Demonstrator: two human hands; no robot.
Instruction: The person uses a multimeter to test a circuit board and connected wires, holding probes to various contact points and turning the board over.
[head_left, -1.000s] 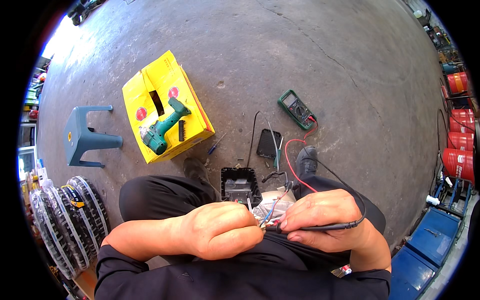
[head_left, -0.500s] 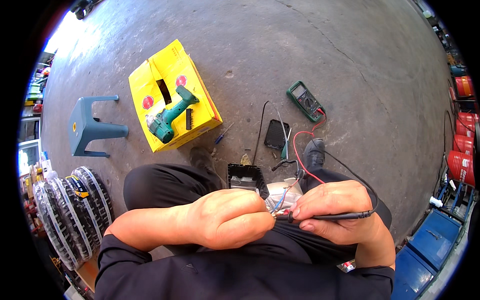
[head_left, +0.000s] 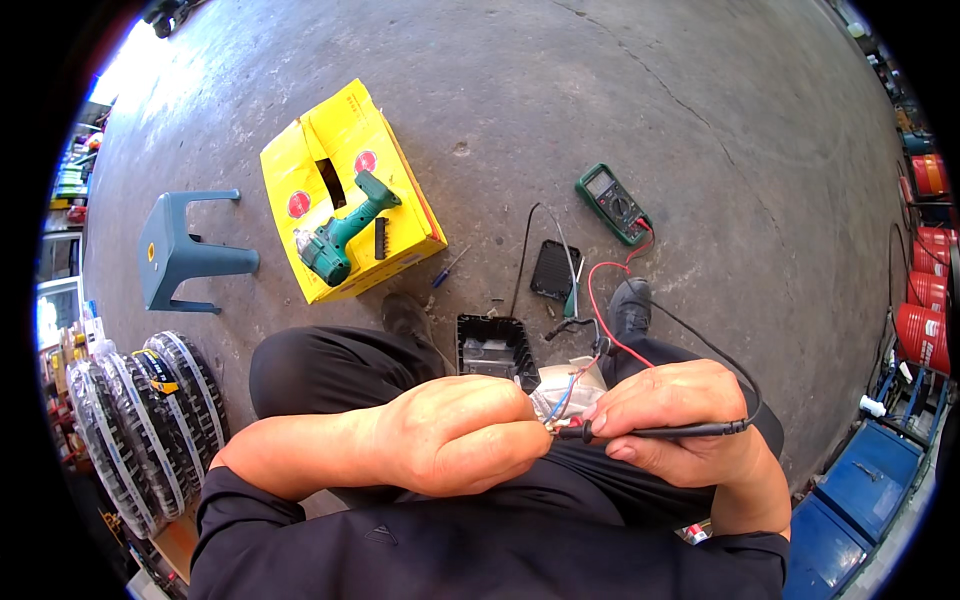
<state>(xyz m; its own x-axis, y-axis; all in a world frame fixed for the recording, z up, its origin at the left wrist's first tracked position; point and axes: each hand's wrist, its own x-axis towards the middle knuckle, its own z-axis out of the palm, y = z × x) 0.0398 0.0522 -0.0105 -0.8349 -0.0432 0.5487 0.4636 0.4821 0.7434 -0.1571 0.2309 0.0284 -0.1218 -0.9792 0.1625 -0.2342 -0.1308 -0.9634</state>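
My left hand [head_left: 460,435] is closed in a pinch, its fingertips at the lower ends of thin blue and reddish wires [head_left: 563,398]; the exact part between them is mostly hidden. My right hand [head_left: 680,420] is closed around a black multimeter probe [head_left: 680,431], whose tip end points left toward the left fingertips. A red lead [head_left: 622,345] also runs into the right hand, and a bit of red shows by its fingertips. Both leads belong to the green multimeter [head_left: 612,203] on the floor. Just beyond my hands stands an open black plastic casing [head_left: 495,345].
A yellow box [head_left: 315,165] carries a green cordless power tool [head_left: 345,235] and a small black strip. Around it lie a screwdriver [head_left: 450,268] and a black cover [head_left: 555,270]. A blue stool [head_left: 185,250] and wrapped tyres [head_left: 165,420] stand left; blue cabinets [head_left: 865,465] right.
Both hands stay nearly in place, with the probe still at the left fingertips. The black casing shows slightly more open from above; a small yellowish piece near it is no longer visible.
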